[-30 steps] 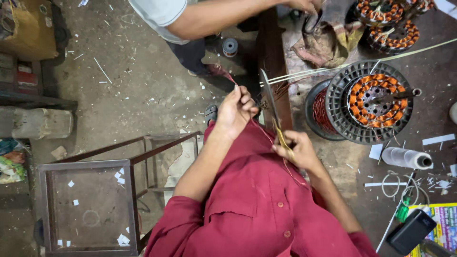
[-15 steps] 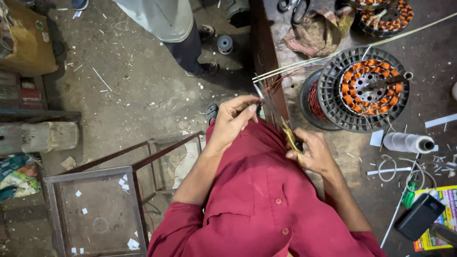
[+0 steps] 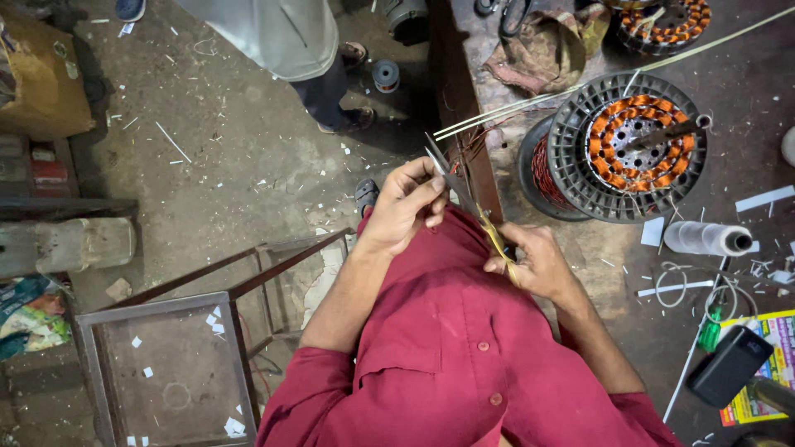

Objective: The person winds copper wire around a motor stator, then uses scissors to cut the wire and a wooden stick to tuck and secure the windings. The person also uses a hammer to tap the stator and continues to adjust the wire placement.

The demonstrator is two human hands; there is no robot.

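My right hand (image 3: 534,263) grips the yellow handles of a pair of scissors (image 3: 464,194) in front of my red shirt. The blades point up and left, towards the bench edge. My left hand (image 3: 407,203) is curled beside the blades, with thumb and fingertips pinched against them. Whether a small piece lies between the fingers is too small to tell. Long thin white strips (image 3: 530,103) run from just above the scissor tips across the bench to the upper right. They pass a round motor stator (image 3: 638,145) with copper windings.
Another person (image 3: 277,37) stands at the top, by the bench's wooden edge (image 3: 460,99). On the bench lie a white thread spool (image 3: 704,238), a black box-shaped device (image 3: 729,364), a cloth (image 3: 542,50) and a second stator (image 3: 662,21). A metal frame stool (image 3: 166,364) stands lower left.
The view has shifted down the bench. The other person's arm has drawn back from the bench. My hands stay together at the scissors, sitting slightly lower in the view.
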